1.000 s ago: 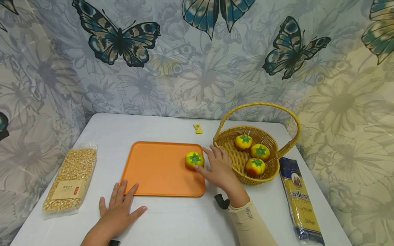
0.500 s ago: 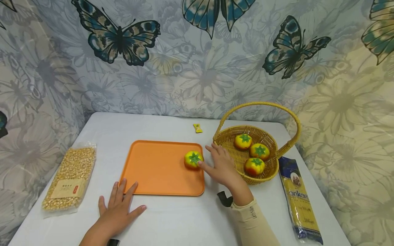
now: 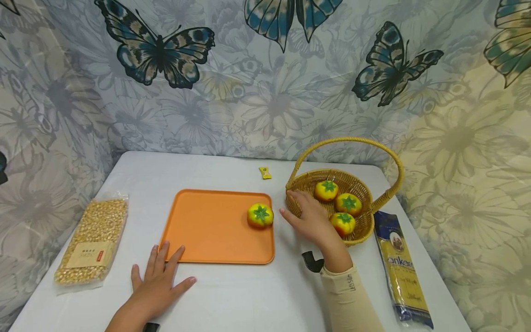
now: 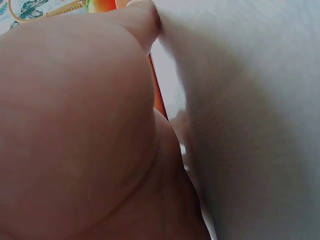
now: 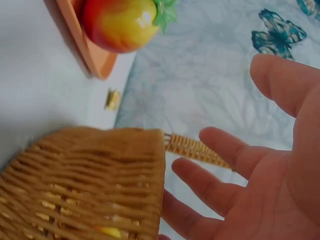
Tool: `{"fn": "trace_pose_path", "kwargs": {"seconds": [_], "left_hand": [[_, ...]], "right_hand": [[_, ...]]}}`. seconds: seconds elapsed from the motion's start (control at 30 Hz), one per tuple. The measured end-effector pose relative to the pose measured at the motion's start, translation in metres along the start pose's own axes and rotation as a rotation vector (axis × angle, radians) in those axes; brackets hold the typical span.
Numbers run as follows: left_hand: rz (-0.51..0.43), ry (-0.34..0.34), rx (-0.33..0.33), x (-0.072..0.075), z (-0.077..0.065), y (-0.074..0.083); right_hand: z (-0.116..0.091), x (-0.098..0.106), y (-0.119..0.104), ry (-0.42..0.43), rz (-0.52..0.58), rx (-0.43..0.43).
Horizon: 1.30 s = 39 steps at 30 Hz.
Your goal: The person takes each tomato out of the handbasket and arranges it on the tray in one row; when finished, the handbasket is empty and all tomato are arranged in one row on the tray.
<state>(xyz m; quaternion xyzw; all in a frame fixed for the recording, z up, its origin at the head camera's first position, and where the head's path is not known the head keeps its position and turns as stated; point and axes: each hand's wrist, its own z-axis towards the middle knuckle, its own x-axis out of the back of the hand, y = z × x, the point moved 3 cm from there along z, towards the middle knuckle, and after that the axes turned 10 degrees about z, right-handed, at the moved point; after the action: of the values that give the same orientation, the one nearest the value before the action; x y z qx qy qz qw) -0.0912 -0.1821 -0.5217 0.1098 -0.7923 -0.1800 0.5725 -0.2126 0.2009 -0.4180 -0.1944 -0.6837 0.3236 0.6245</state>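
Observation:
On the right end of the orange tray (image 3: 215,230) sits one yellow-red toy-like tomato (image 3: 260,216) with a green star-shaped top. My right hand (image 3: 314,220) is over the left rim of the wicker basket (image 3: 365,233), its fingers spread and holding nothing. In the right wrist view, the fingers (image 5: 215,185) reach beside the woven wall, and the tray's tomato (image 5: 120,22) shows beyond. Inside the basket lie three similar tomatoes (image 3: 348,204). My left hand (image 3: 155,288) rests flat on the table, fingertips at the tray's near left corner.
A clear bag of corn kernels (image 3: 93,242) lies at the left. To the right of the basket is a blue and yellow packet (image 3: 402,272). A small yellow wrapped candy (image 3: 265,173) lies behind the tray, and the basket's tall handle (image 3: 352,139) arches above it.
My right hand has moved from beside the tray's tomato to the right, over the basket's rim. That tomato stays on the tray. The left hand has stayed put.

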Motion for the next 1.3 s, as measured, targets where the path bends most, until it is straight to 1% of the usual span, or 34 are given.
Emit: {"fn": "trace_pose_path", "kwargs": {"seconds": [0.27,0.5,0.7,0.87,1.07,1.2,1.3], "left_hand": [[-0.004,0.01,-0.003,0.001,-0.002,0.0],[-0.008,0.016,-0.004,0.0,-0.002,-0.001],[-0.002,0.008,0.001,-0.001,-0.002,-0.001],[-0.005,0.007,0.003,-0.002,-0.002,0.0],[0.007,0.014,0.0,-0.002,-0.002,0.0],[0.01,0.022,-0.008,-0.001,-0.001,0.001],[0.004,0.021,-0.009,0.0,-0.001,0.001]], "right_hand": [[0.001,0.011,0.008,0.037,-0.01,-0.029],[0.005,0.027,0.016,0.052,-0.012,-0.078],[0.009,0.041,0.025,0.055,-0.003,-0.069],[0.011,0.052,0.032,0.046,0.016,-0.094],[0.015,0.063,0.038,0.063,0.016,-0.109],[0.016,0.072,0.039,0.069,0.009,-0.125],[0.018,0.079,0.038,0.073,0.0,-0.109]]}}
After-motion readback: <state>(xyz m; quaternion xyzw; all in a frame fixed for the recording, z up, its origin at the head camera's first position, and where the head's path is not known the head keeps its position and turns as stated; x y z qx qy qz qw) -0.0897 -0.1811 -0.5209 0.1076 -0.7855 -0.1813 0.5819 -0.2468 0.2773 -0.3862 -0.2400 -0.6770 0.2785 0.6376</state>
